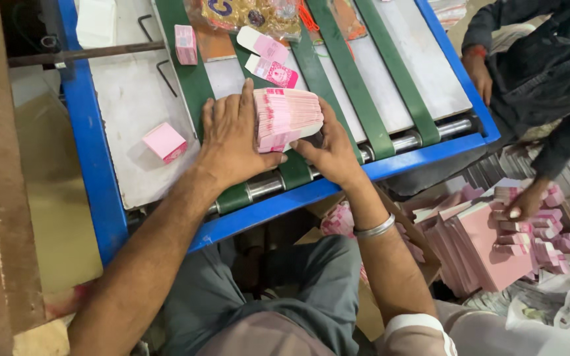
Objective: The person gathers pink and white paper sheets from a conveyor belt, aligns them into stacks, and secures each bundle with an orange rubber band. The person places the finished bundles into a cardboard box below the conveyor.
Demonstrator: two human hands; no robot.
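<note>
Both hands clamp one stack of flat pink carton blanks (286,117), which lies on the blue-framed conveyor table (97,165) across a green belt (192,79), near the end rollers (404,141). The left hand (232,138) lies flat over the stack's left end, fingers spread, thumb curled under its near edge. The right hand (330,153) pinches the near right corner from below.

To square the stack well, press evenly from both ends and keep the edges flush; uneven pressure would likely fan the blanks.

Beside the left hand, a folded pink box (164,142) rests on the grey plate. Farther up, loose blanks (268,58) lie just beyond the stack; another pink box (186,44) stands on the belt. These could obstruct forward sliding.

At right, another person's hand (521,204) touches piled pink blanks (489,244) below the table.
</note>
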